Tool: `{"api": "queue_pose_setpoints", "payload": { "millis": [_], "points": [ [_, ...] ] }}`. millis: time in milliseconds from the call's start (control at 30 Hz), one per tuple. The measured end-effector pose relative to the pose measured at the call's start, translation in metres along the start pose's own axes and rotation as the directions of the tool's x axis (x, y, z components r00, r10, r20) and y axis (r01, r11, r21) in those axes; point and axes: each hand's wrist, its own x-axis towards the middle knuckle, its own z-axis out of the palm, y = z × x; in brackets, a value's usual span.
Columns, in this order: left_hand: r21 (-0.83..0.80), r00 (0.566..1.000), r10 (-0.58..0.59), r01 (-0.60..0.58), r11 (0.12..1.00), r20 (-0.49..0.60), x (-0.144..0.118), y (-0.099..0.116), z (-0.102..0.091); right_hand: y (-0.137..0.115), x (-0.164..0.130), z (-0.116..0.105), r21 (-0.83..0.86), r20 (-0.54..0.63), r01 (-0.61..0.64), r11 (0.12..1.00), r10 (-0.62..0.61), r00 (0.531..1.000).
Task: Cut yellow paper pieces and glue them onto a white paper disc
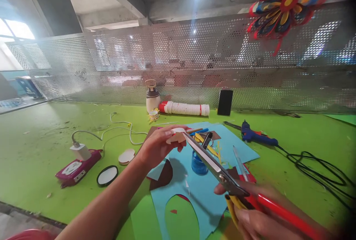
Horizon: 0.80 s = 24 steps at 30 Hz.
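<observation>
My left hand (pixel 155 147) reaches over the middle of the table, fingers pinching a small whitish piece of paper (pixel 175 138). In my right hand (pixel 258 214), at the lower right, is a large pair of scissors (pixel 205 158). Their blades point up and left, with the tips at the paper's edge. Yellow and red show around the scissors' handles, partly covered by my fingers. Beneath both hands lies a light blue sheet (pixel 205 199) with an oval hole cut in it. A blue jar (pixel 199 163) stands behind the blades, partly hidden.
At left are a purple power strip (pixel 79 167) with a white plug, a black-rimmed disc (pixel 107 176) and a pale disc (pixel 126 156). A blue glue gun (pixel 258 136) with a black cord lies right. Behind stand a spray bottle (pixel 152 101), a ribbed white roll (pixel 186 108) and a phone (pixel 225 102).
</observation>
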Motion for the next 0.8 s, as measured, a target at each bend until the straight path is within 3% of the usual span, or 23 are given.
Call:
{"api": "queue_pose_setpoints", "payload": {
  "millis": [133, 400, 500, 667, 800],
  "points": [
    [-0.034, 0.999, 0.007, -0.005, 0.999, 0.039, 0.0, -0.001, 0.001, 0.003, 0.008, 0.001, -0.056, -0.074, 0.017, 0.998, -0.022, 0.997],
    [0.097, 0.997, 0.08, -0.078, 0.992, -0.023, -0.001, -0.004, 0.002, -0.006, 0.021, 0.017, -0.256, -0.247, 0.049, 0.965, -0.115, 0.962],
    [0.114, 0.993, 0.116, -0.113, 0.987, -0.024, 0.0, -0.006, 0.003, -0.007, 0.02, 0.017, -0.242, -0.264, 0.104, 0.965, -0.169, 0.949],
    [0.171, 0.988, 0.141, -0.128, 0.977, -0.069, 0.002, -0.009, 0.004, -0.009, 0.018, 0.016, -0.189, -0.251, 0.1, 0.977, -0.147, 0.957],
    [0.198, 0.988, 0.138, -0.123, 0.973, -0.063, 0.001, -0.011, 0.009, -0.024, 0.015, 0.02, -0.231, -0.227, 0.209, 0.95, -0.262, 0.938]
  ]
}}
